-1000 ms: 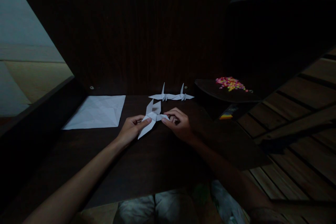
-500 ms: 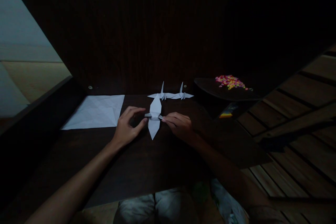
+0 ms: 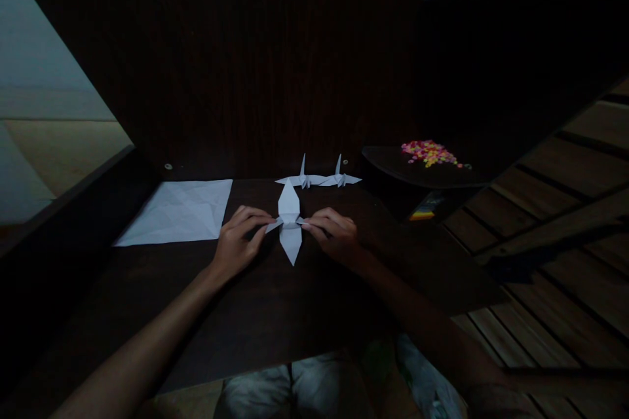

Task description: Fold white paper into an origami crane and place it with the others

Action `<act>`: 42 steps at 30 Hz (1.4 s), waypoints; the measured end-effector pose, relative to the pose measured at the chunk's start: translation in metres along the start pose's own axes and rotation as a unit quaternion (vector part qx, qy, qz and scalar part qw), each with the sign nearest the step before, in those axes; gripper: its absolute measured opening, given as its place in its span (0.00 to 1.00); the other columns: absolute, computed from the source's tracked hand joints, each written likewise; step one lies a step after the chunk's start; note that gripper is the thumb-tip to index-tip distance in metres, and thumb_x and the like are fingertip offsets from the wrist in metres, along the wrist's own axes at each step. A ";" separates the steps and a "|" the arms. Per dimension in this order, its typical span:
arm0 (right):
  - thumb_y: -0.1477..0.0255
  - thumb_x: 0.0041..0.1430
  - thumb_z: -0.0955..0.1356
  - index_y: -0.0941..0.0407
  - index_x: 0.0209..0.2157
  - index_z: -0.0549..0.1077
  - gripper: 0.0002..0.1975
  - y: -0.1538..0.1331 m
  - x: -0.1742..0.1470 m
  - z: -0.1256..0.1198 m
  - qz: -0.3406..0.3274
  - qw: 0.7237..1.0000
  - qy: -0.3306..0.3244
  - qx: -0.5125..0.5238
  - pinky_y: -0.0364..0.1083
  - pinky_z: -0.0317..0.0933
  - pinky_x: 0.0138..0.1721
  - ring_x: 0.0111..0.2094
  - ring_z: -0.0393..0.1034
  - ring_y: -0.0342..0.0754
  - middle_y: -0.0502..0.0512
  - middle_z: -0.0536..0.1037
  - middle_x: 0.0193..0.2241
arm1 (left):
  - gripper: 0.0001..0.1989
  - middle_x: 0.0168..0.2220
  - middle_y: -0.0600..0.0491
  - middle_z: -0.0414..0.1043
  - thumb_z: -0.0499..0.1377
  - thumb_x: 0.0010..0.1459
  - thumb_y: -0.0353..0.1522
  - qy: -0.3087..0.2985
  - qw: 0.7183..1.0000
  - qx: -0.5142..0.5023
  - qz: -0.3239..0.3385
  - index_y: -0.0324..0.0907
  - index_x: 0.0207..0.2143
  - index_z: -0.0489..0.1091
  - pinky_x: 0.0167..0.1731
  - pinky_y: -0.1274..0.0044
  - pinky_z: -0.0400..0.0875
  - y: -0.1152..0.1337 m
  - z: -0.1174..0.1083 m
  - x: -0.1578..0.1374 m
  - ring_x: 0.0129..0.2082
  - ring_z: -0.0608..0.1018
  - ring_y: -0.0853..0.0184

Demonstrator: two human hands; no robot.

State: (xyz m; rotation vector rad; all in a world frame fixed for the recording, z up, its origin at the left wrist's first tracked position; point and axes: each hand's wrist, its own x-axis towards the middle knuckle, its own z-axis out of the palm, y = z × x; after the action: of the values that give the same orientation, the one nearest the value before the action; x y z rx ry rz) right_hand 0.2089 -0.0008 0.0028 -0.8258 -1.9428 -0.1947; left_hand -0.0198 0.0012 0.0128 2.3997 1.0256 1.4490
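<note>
Paper bird (image 3: 290, 220) btwn L hand (image 3: 238, 237) & R hand (image 3: 338, 230), abt equally near; wings (image 3: 291, 247) run near-far, fingers of both pinched on its sides, tightness unclear, dim

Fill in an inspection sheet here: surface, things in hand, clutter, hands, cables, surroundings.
Surface: dark tabletop, dimly lit.
Things in hand: white folded paper, bird-like, two broad flaps spread apart.
Clutter: left paper bird and right paper bird along the back; creased white sheet at left; small multicoloured pieces on the side shelf at right.
Hands: left hand and right hand pinch opposite narrow ends of the folded paper.
Cables: nothing seen.
Surroundings: dark upright panel behind; wooden slats at right.
</note>
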 end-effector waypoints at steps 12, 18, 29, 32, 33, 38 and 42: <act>0.71 0.53 0.71 0.57 0.36 0.77 0.08 -0.006 0.007 -0.002 0.074 0.987 0.000 0.144 0.41 0.63 0.23 0.25 0.67 0.41 0.55 0.74 0.31 | 0.02 0.32 0.51 0.75 0.60 0.57 0.28 0.029 0.999 -0.013 -0.021 0.41 0.33 0.73 0.35 0.73 0.70 0.001 0.002 0.000 0.33 0.75 0.66; 0.74 0.56 0.68 0.57 0.34 0.77 0.05 -0.005 0.005 -0.001 0.041 0.990 -0.009 0.136 0.41 0.64 0.26 0.26 0.68 0.41 0.55 0.75 0.30 | 0.03 0.32 0.51 0.75 0.60 0.56 0.26 0.058 0.998 0.006 0.020 0.40 0.34 0.72 0.35 0.72 0.70 0.005 0.002 0.000 0.33 0.75 0.66; 0.76 0.56 0.68 0.56 0.35 0.77 0.06 -0.004 0.005 -0.003 0.014 0.994 0.013 0.104 0.40 0.63 0.25 0.25 0.68 0.40 0.54 0.76 0.29 | 0.05 0.33 0.51 0.76 0.62 0.55 0.27 0.051 0.998 -0.009 0.018 0.40 0.37 0.73 0.34 0.72 0.72 0.005 0.003 0.000 0.33 0.76 0.66; 0.76 0.56 0.67 0.56 0.36 0.77 0.07 -0.003 0.004 -0.002 0.022 0.993 0.003 0.113 0.40 0.62 0.25 0.25 0.68 0.40 0.54 0.76 0.30 | 0.06 0.33 0.50 0.76 0.61 0.55 0.25 0.057 0.998 -0.022 0.029 0.39 0.37 0.73 0.34 0.72 0.72 0.007 0.003 0.000 0.33 0.76 0.66; 0.76 0.57 0.67 0.56 0.36 0.77 0.07 -0.003 0.003 -0.002 0.026 0.993 0.002 0.118 0.40 0.62 0.24 0.25 0.68 0.40 0.54 0.76 0.30 | 0.06 0.33 0.50 0.76 0.61 0.55 0.25 0.060 0.997 -0.025 0.030 0.39 0.37 0.73 0.34 0.72 0.72 0.007 0.004 0.000 0.32 0.76 0.67; 0.76 0.56 0.68 0.57 0.36 0.77 0.07 -0.004 0.003 -0.001 0.040 0.989 0.007 0.140 0.40 0.60 0.23 0.24 0.67 0.40 0.55 0.77 0.30 | 0.07 0.33 0.51 0.76 0.61 0.55 0.26 0.065 0.997 -0.026 0.022 0.40 0.38 0.73 0.34 0.73 0.73 0.008 0.005 -0.002 0.33 0.77 0.67; 0.76 0.57 0.68 0.56 0.36 0.78 0.07 -0.006 0.003 -0.002 0.052 0.988 0.006 0.147 0.40 0.61 0.24 0.25 0.69 0.41 0.55 0.78 0.30 | 0.08 0.35 0.50 0.77 0.62 0.55 0.27 0.069 0.997 -0.025 0.016 0.40 0.39 0.73 0.36 0.72 0.74 0.009 0.007 -0.004 0.34 0.77 0.66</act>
State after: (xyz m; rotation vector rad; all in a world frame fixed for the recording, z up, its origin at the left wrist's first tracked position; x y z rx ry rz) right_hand 0.2057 -0.0046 0.0079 -0.7249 -1.8544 0.1476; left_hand -0.0114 -0.0062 0.0106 2.3195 0.9727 1.6511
